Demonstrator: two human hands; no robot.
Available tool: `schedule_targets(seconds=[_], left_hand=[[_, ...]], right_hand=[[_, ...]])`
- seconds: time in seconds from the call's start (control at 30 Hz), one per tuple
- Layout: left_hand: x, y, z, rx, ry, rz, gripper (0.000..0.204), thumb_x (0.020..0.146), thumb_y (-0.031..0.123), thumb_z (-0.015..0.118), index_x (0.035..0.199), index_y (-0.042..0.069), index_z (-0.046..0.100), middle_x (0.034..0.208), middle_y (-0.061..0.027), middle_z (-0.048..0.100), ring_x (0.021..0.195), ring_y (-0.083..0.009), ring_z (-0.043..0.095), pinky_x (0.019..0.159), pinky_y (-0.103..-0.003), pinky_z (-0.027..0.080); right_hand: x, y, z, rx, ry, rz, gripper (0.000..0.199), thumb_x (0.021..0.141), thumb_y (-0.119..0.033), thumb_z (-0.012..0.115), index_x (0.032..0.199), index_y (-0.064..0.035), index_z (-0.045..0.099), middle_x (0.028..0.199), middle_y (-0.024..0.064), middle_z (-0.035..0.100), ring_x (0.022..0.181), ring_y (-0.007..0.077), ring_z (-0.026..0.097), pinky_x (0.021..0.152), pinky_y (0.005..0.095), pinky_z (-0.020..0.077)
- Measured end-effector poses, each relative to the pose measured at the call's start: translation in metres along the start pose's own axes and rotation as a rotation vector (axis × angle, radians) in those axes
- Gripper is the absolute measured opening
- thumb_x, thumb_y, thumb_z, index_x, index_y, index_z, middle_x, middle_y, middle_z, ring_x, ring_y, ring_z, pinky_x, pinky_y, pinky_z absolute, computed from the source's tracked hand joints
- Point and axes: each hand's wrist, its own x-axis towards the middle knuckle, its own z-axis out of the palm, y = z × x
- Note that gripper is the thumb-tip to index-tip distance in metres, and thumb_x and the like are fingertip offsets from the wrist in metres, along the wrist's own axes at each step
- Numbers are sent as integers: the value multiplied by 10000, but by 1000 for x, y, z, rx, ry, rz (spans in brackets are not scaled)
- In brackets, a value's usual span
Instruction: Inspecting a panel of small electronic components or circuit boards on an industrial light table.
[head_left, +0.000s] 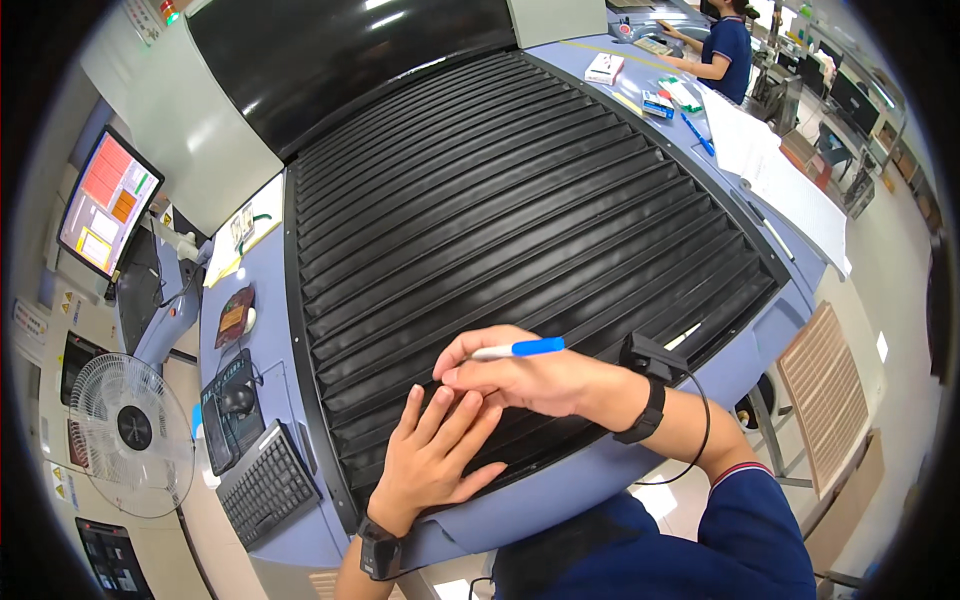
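My right hand (pixel 525 383) grips a white marker pen (pixel 540 347) with a blue end, which points to the right. The marker's writing tip is hidden by my fingers. Beside it, my left hand (pixel 432 455) is held palm down with its fingers stretched out, its fingertips close to the right hand's curled fingers. Both hands are above the near part of a black pleated cover (pixel 500 220). Whether either hand touches the cover I cannot tell. A black band with a small device sits on each wrist.
A black box (pixel 655 355) with a cable is by my right wrist. On the left stand a keyboard (pixel 268 487), a mouse (pixel 237 398), a fan (pixel 134 428) and a monitor (pixel 110 203). Papers (pixel 775 185), a blue pen (pixel 697 134) and small boxes lie right. Another person (pixel 727 50) works far right.
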Motion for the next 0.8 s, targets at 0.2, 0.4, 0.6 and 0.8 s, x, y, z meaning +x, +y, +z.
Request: schedule_targets(seconds=[0.2,0.4,0.6,0.8], left_hand=[[-3,3,7,-68,36,6,771,833,559,709,1417,82,550,1593,-161,348,1512,-370,235,1212,-583,186],[0,-4,1,-22,0,-54,815,837,585,693,1404,20,539,1548,-206,392,1463,-453,290,1184,-595,243],[5,-5,-2,-89,-8,-86,693,836,469,747,1378,71,579,1526,-173,438,1453,-445,314,1173,-589,275],[8,-3,-12,-118,265,-340,125,822,260,747,828,140,713,994,-39,657,981,-254,591,1083,-500,342]], right_hand=[[10,11,-9,103,89,38,227,973,-207,617,1124,-38,604,1000,89,680,863,163,688,777,297,563],[9,23,-1,127,28,79,256,1025,-203,517,1185,-26,611,1101,91,659,1016,172,647,899,351,550],[6,-4,-14,26,106,58,242,1028,-221,545,1140,-22,622,979,124,726,885,194,719,768,308,583],[8,-12,-18,-152,310,-138,225,1013,-251,560,1085,-58,650,854,100,713,716,144,674,659,255,534]])
